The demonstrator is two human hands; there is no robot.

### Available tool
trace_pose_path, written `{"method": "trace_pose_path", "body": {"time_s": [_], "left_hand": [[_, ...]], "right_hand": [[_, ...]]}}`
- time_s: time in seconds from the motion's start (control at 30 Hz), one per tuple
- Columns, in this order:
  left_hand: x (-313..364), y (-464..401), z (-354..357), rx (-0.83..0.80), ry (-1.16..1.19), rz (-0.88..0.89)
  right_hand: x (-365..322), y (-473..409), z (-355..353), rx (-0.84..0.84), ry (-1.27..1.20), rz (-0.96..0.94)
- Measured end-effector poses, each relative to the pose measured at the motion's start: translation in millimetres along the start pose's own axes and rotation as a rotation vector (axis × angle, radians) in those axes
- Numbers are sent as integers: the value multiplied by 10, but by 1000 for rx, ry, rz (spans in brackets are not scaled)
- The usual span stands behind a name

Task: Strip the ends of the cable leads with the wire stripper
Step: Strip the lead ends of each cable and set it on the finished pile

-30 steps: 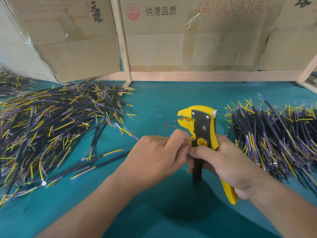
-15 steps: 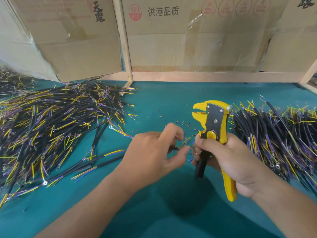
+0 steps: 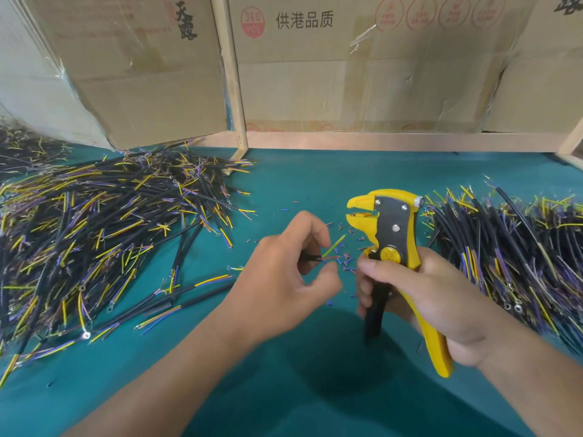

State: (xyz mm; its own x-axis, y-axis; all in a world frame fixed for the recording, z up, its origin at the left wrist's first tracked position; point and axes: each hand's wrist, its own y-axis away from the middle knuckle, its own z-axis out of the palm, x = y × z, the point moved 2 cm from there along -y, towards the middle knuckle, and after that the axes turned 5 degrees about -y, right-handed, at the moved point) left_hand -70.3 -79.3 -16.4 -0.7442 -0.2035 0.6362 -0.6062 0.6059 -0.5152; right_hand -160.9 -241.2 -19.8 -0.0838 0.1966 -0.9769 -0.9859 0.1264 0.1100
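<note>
While the right hand [image 3: 426, 298] grips the yellow stripper [image 3: 394, 244] upright over the mat [image 3: 284, 389], fingers curled round both handles and thumb lying across the front, the left hand [image 3: 284, 279] holds one cable [image 3: 315, 257] just beside it. That cable's black sheath is pinched between thumb and curled fingers, and its short leads [image 3: 333, 245] fan out toward the tool: a yellow-green one angled up, a red and a blue one nearly level. Their tips are near the stripper but not touching it, and sit lower than its mouth, which points left and looks slightly parted. Judging by this, the step in hand is presenting a lead to the tool, between one squeeze and another; whether any of these tips is already bare is too small to tell. Next, a single lead has to be singled out, raised and fed end-first into the mouth, shallow enough to take only the tip, then the handles squeezed. Insulation bits [image 3: 344, 263] litter the mat below. Cable piles lie to the left [image 3: 94, 222] and right [image 3: 511, 247].
</note>
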Motion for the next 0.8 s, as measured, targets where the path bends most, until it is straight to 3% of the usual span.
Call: {"method": "trace_pose_path", "body": {"time_s": [0.1,0.3,0.8], "left_hand": [[-46,-18,-20,10,12,-21],[-105,-47,-57,-1,13,-54],[-99,-48,-75,-57,7,-86]], "right_hand": [[-63,41,-6,-110,-143,140],[-49,90,11,-260,-89,277],[-25,73,-40,-328,-30,252]]}}
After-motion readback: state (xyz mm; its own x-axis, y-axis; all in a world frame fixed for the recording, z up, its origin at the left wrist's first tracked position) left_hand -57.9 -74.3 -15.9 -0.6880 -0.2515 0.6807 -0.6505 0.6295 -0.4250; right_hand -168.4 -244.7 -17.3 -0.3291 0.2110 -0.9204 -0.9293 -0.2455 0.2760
